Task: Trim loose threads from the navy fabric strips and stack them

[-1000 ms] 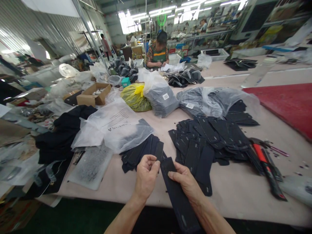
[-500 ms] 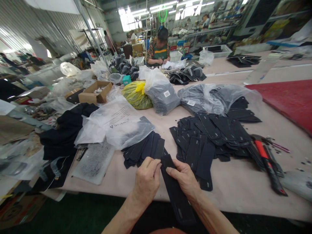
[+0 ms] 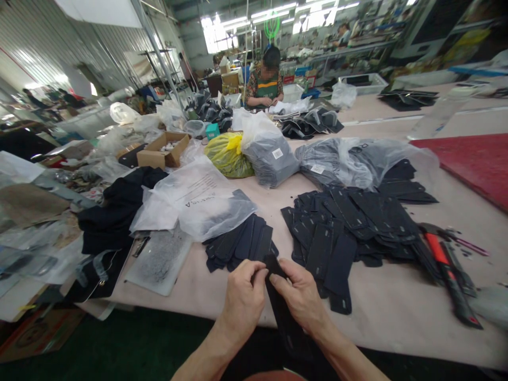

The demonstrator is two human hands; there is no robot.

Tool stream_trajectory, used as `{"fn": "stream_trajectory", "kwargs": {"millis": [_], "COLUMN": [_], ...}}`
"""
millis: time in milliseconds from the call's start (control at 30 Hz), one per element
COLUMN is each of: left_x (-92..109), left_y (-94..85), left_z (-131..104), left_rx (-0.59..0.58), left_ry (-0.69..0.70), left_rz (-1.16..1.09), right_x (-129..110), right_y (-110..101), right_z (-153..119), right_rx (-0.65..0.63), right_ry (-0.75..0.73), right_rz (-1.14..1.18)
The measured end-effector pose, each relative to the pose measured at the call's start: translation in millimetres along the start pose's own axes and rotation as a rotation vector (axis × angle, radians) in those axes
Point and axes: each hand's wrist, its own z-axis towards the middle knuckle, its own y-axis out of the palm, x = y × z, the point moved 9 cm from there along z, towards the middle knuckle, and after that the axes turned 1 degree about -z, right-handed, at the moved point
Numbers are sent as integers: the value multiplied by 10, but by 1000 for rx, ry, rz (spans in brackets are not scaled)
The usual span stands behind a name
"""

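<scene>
The right hand [image 3: 299, 291] pinches a dark strip [image 3: 283, 312] over the worktop's [image 3: 381, 323] near edge; the left hand's [image 3: 246, 293] fingertips meet at its upper end, their grip unclear. Bare surface separates the hands from the hammer [image 3: 450, 275].

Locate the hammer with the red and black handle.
In the head view, the hammer lies on the table at the right, just right of the larger pile of dark strips.

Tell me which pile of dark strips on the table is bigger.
The right pile, beside the hammer; it spreads wider than the left pile beside the whitish bag.
</scene>
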Motion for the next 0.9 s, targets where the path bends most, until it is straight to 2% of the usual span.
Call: {"fn": "stream_trajectory", "kwargs": {"millis": [167, 367, 667, 800, 900], "left_x": [-56, -92, -163, -268, -392], "left_y": [51, 164, 257, 305, 325], "left_z": [16, 41, 89, 112, 145], "left_rx": [-12, -8, 38, 11, -56], "left_ry": [-48, 4, 42, -22, -118], "left_rz": [-27, 60, 96, 74, 12], "right_x": [-126, -54, 89, 188, 375], "right_y": [36, 40, 22, 5, -4], "right_z": [16, 56, 138, 147, 135], "right_rx": [34, 50, 36, 11, -18], "right_ry": [-132, -155, -67, 5, 144], "right_rz": [-167, -223, -152, -103, -3]}}
